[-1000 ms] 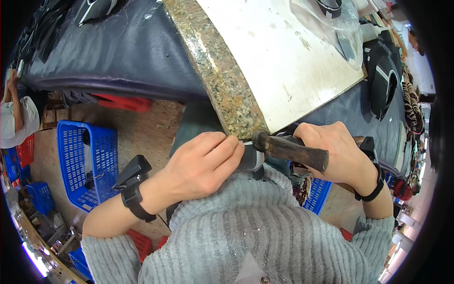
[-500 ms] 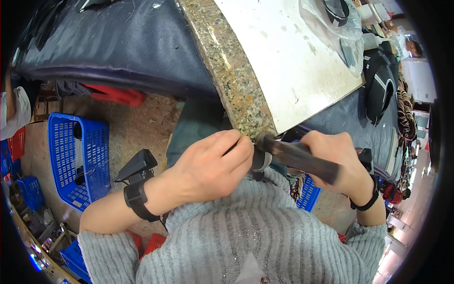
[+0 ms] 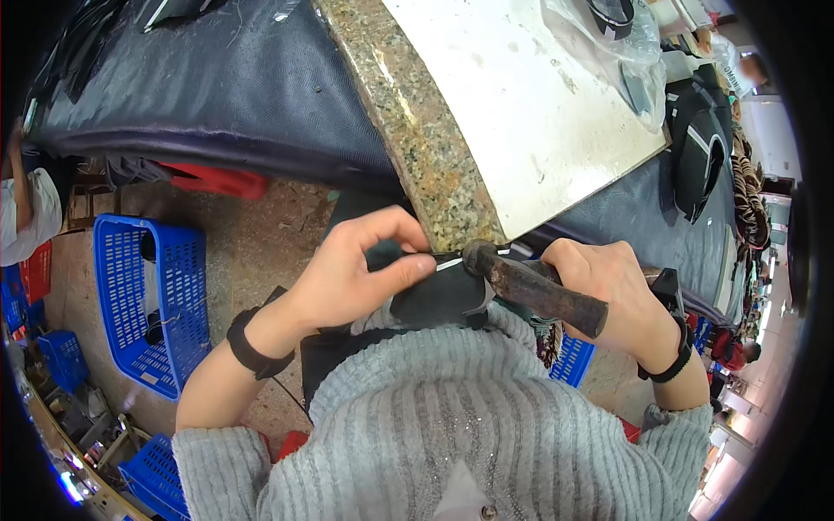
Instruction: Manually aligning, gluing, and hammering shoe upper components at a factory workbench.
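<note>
A person in a grey ribbed sweater looks down at their two hands, working close to the chest just below the edge of a stone slab [image 3: 417,148]. The slab's speckled edge runs from 12 o'clock down to the picture's centre, ending right above the hands, so little room lies between slab and body.

The left hand [image 3: 356,278] pinches one dark piece [image 3: 439,295] between thumb and fingers, holding it just under the slab's corner. The piece lies roughly level, its thin pale edge pointing toward 3 o'clock.

The right hand [image 3: 608,291] is closed around one hammer [image 3: 530,286]. Its long axis runs from 4 o'clock at the grip up to 10 o'clock, where the rusty head touches the piece.

Each wrist wears one black band. At 9 o'clock, one large blue basket [image 3: 148,304] stands on open floor, well apart; smaller blue baskets show at 7 o'clock.
</note>
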The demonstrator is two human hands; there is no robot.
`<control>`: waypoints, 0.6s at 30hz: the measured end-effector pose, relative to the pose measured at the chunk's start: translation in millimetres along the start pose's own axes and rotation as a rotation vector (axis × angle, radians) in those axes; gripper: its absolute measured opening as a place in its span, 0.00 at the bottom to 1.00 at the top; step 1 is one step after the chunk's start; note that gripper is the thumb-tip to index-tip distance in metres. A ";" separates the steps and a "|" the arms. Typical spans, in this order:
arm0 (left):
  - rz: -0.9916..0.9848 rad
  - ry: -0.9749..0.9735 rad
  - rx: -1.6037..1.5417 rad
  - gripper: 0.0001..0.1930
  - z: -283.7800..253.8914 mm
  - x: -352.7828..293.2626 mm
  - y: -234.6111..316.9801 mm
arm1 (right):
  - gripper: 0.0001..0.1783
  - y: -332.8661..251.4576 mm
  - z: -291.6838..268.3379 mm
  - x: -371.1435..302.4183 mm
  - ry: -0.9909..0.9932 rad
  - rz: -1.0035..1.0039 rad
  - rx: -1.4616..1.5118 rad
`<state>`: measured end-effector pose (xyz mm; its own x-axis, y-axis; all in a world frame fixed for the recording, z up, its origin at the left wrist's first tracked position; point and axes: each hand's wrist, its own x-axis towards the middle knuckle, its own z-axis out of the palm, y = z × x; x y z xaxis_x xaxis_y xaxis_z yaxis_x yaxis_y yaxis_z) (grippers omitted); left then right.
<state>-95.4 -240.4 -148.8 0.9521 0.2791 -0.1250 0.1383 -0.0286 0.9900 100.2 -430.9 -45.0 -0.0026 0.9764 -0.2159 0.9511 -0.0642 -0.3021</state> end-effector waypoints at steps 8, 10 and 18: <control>0.555 0.268 0.801 0.11 13.6 -5.7 23.4 | 0.16 -2.1 -1.1 1.3 -0.011 0.012 -0.015; 0.629 0.149 0.936 0.13 13.4 -4.4 31.8 | 0.16 -1.9 -1.5 1.3 -0.007 0.002 -0.008; 0.553 -0.171 1.232 0.06 19.2 8.7 61.7 | 0.18 1.0 4.1 1.1 0.038 0.003 0.006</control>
<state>-73.3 -258.2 -90.0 0.9711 -0.1675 0.1701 -0.2035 -0.9533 0.2233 99.9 -430.8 -49.3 0.0119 0.9833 -0.1816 0.9491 -0.0683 -0.3074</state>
